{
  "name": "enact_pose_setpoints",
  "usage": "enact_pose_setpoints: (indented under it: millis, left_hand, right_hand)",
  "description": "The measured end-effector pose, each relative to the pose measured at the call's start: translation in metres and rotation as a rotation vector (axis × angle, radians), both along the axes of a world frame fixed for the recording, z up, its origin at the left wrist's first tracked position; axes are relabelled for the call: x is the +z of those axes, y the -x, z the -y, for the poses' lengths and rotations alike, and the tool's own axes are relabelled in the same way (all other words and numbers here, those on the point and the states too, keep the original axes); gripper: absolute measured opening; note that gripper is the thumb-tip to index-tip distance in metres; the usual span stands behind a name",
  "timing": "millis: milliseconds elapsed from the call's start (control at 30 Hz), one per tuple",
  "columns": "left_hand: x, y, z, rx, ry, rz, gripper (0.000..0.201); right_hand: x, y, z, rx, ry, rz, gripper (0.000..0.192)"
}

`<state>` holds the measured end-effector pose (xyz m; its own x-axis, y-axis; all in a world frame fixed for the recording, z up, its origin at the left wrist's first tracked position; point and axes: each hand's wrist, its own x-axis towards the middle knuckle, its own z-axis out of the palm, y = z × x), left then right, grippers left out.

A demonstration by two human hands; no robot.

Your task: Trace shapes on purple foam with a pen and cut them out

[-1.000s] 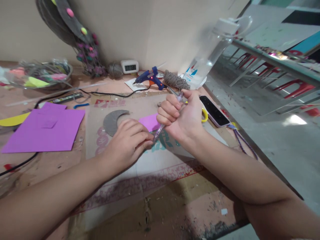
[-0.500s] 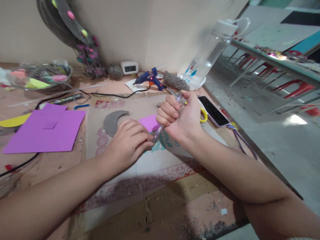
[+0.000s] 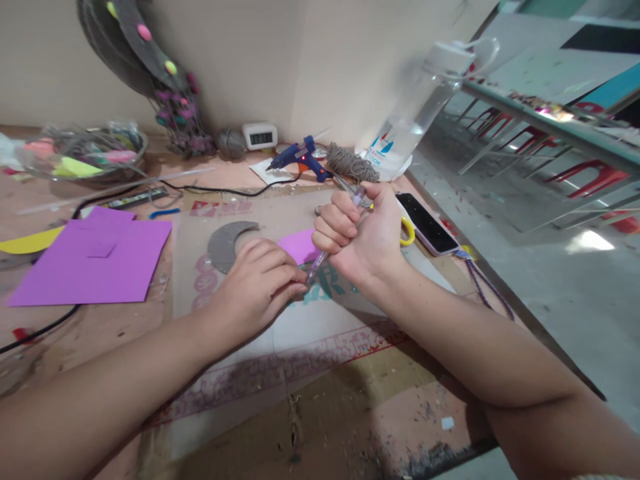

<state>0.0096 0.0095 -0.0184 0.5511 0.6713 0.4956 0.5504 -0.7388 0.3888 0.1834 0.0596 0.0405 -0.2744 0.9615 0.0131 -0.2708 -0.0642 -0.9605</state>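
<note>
My right hand (image 3: 363,233) is closed in a fist around a clear pen (image 3: 317,261), tip pointing down at the table. My left hand (image 3: 257,283) lies flat with its fingertips right at the pen tip, pressing on a small purple foam piece (image 3: 299,243). A grey crescent cut-out (image 3: 223,243) lies just beyond the left hand. All of this rests on a printed plastic sheet (image 3: 310,327) spread over the worktable.
A large purple foam sheet (image 3: 95,260) lies at the left, a blue glue gun (image 3: 300,157), twine (image 3: 350,162) and a water bottle (image 3: 417,110) at the back. A phone (image 3: 425,222) and yellow scissors handle (image 3: 409,231) sit by the right table edge. Black cables (image 3: 210,189) cross the table.
</note>
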Motion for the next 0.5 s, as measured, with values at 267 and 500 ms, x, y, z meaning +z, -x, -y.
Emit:
enact_pose_setpoints:
  millis: [267,500]
  left_hand:
    - [-0.0024,-0.0001,-0.0017,-0.015,-0.041,0.031,0.014]
    - [-0.0031,-0.0002,-0.0014,-0.014,-0.046,0.037,0.013]
  right_hand:
    - [-0.0056,0.0001,-0.0033,0.04,0.226,-0.384,0.049]
    - [-0.0029,0.0021,-0.0021,0.044,0.312,-0.492,0.05]
